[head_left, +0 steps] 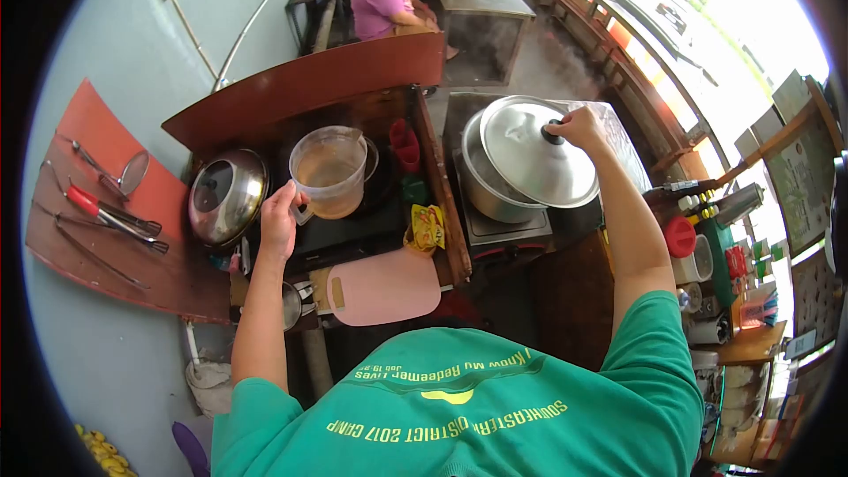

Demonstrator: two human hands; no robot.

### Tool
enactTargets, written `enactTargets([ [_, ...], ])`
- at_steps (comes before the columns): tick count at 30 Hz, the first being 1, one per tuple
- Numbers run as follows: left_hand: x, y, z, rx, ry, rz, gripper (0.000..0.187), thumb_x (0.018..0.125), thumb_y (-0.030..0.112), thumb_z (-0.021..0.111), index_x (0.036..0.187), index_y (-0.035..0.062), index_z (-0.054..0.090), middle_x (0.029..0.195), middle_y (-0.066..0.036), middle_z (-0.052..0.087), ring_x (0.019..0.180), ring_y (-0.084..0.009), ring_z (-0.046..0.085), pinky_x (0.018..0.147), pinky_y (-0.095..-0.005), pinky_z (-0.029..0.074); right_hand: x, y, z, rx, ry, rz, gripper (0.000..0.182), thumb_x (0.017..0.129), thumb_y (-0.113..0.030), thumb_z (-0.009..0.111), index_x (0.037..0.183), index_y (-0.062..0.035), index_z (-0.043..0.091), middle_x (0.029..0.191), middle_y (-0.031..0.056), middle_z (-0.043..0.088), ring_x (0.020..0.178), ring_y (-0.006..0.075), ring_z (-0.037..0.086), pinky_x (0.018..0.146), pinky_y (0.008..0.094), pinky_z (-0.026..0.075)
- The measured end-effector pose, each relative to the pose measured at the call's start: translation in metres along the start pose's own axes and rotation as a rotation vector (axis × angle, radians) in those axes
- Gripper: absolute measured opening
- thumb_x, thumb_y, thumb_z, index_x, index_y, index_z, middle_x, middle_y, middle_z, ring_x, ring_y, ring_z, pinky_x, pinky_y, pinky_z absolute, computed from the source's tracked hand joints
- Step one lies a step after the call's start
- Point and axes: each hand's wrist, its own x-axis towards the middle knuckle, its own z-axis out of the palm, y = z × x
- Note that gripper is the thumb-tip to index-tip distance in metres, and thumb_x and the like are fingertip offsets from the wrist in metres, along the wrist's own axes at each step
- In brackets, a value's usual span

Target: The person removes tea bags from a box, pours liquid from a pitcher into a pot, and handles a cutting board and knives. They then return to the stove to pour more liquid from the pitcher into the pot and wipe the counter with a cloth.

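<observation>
My left hand [281,216] is closed round the handle of a clear plastic pitcher [329,172], which holds some cloudy liquid and is held over the dark stove on the left. With closed fingers my right hand [581,131] grips the black knob of a steel lid [537,159]. The lid is tilted over a large metal pot [496,199], covering much of its mouth, with a gap at the left side. Under the pot is a stove [503,228]. What is in the pot is mostly hidden.
A covered pan [228,199] stands left of the pitcher. A pink cutting board [389,287] and a yellow packet [427,228] lie nearer me. Utensils hang on a red board [97,221]. A seated person [382,0] is beyond the wooden partition [309,93]. Containers line the right side.
</observation>
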Motion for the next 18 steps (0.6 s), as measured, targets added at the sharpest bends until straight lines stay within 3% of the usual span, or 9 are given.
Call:
enactTargets([
  [8,-0.001,-0.017,-0.053,0.1,0.083,-0.027,0.032,0.099,0.027,0.057,0.073,0.0097,0.056,0.081,-0.003,0.061,0.082,-0.0148,0.057,0.083,-0.0317,0.041,0.0,-0.015,0.018,0.051,0.013,-0.03,0.048,0.063,-0.044,0.082,0.082,-0.0001,0.076,0.067,0.0119,0.068,0.062,0.0211,0.065,0.064,0.0368,0.053],
  [13,0.007,-0.021,-0.056,0.126,0.172,-0.093,0.036,0.098,0.029,0.059,0.069,0.0074,0.058,0.073,-0.004,0.061,0.073,-0.0137,0.057,0.075,-0.0295,0.043,-0.001,-0.016,0.016,0.055,0.003,-0.044,0.046,0.064,-0.042,0.082,0.082,0.0004,0.076,0.066,0.013,0.068,0.059,0.0215,0.065,0.061,0.0366,0.053],
  [18,0.018,-0.033,-0.064,0.167,0.173,-0.105,0.034,0.097,0.029,0.061,0.07,0.0067,0.061,0.072,-0.004,0.063,0.07,-0.0144,0.059,0.072,-0.0294,0.046,-0.007,-0.014,0.008,0.035,-0.017,-0.011,0.045,0.066,-0.048,0.079,0.08,-0.0048,0.076,0.07,0.0106,0.07,0.066,0.0222,0.068,0.065,0.0372,0.054],
])
